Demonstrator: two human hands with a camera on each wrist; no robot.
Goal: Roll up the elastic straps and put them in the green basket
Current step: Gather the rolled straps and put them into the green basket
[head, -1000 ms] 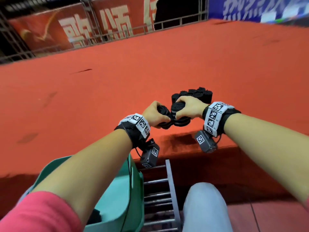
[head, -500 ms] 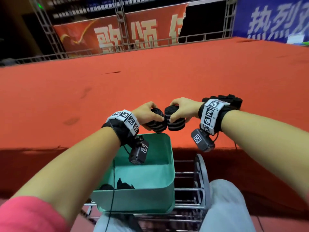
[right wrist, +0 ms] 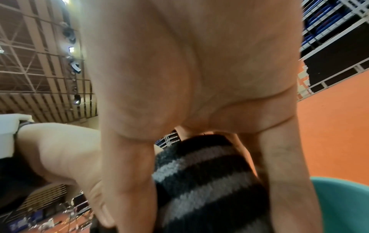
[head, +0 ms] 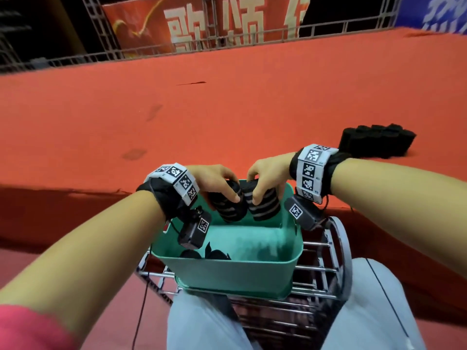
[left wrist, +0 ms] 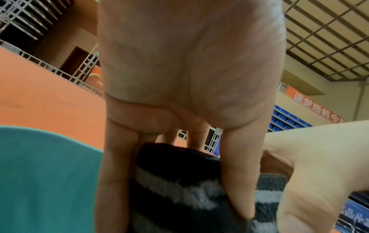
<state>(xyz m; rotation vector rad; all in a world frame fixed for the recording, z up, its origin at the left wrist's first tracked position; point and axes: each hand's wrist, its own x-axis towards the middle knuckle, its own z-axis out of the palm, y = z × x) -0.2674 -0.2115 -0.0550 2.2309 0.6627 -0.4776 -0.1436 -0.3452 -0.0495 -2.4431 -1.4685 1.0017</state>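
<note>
- My left hand [head: 214,179] and right hand [head: 265,178] each gripped a rolled strap [head: 228,207].
- I had carried both from the desk [head: 227,109] to above the green basket [head: 235,274]; release seemed next.

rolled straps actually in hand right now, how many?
2. One roll in the left hand, one roll in the right hand, both over the basket. More dark rolls lie inside it and in a pile on the red stage.
</note>
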